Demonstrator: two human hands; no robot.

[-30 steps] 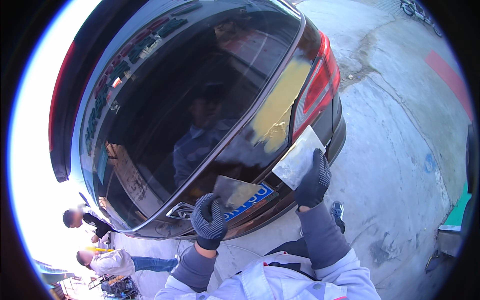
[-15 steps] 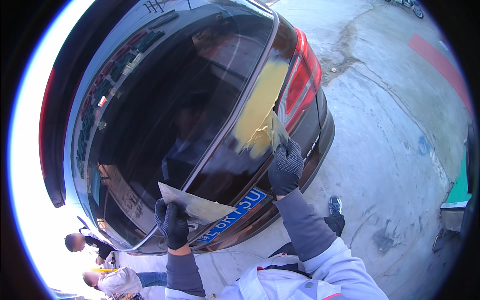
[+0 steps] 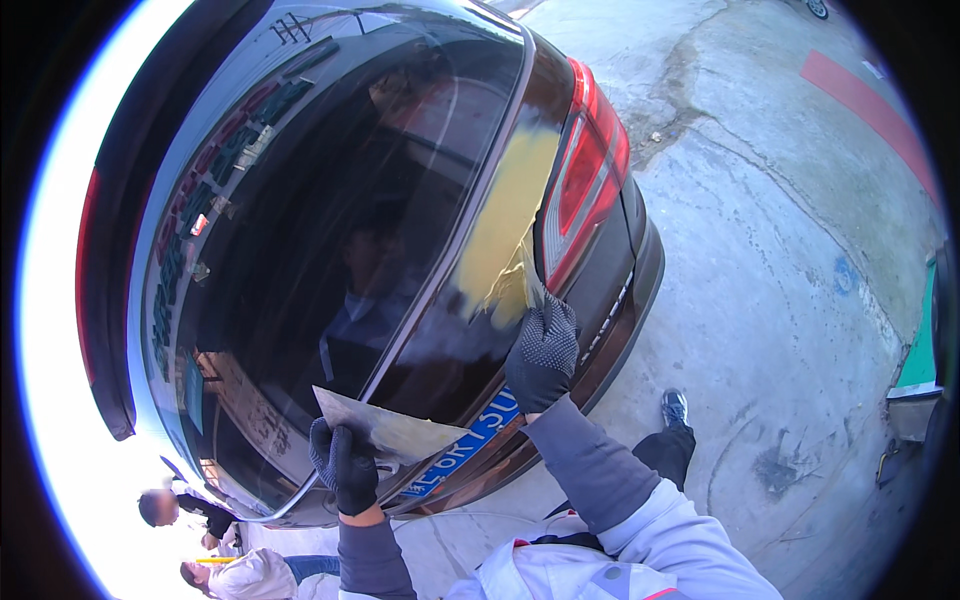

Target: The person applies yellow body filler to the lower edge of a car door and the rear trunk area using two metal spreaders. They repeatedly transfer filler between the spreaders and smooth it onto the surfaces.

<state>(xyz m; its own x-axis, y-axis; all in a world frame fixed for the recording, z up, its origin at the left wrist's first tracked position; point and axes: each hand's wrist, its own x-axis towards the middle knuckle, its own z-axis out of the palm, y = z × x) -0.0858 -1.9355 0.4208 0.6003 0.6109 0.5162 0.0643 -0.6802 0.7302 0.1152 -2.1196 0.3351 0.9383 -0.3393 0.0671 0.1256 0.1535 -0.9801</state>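
Observation:
My right hand point(image 3: 545, 352), in a dark dotted glove, is closed on a thin putty spreader point(image 3: 533, 287). Its blade meets the lower right side of a yellow putty patch point(image 3: 510, 205) on a dark car's tailgate point(image 3: 455, 350). The patch looks smooth higher up, with ragged ridges near the blade. Right beside it is the red tail light point(image 3: 588, 170). At lower left, my gloved left hand point(image 3: 348, 468) grips a wider, flat metal plate point(image 3: 385, 428) smeared with pale putty. This plate is held out over the tailgate's lower part, close to the blue number plate point(image 3: 455, 455).
The rear window point(image 3: 340, 230) fills the left with reflections. Along the car's lower edge runs the bumper point(image 3: 640, 290). Concrete floor point(image 3: 750, 270) spreads to the right, with a red strip point(image 3: 870, 115) on it. Two people point(image 3: 250, 575) are at lower left.
My right hand and its spreader have moved left and slightly down along the putty's lower edge. The left hand keeps its hold on the plate. The view has shifted slightly.

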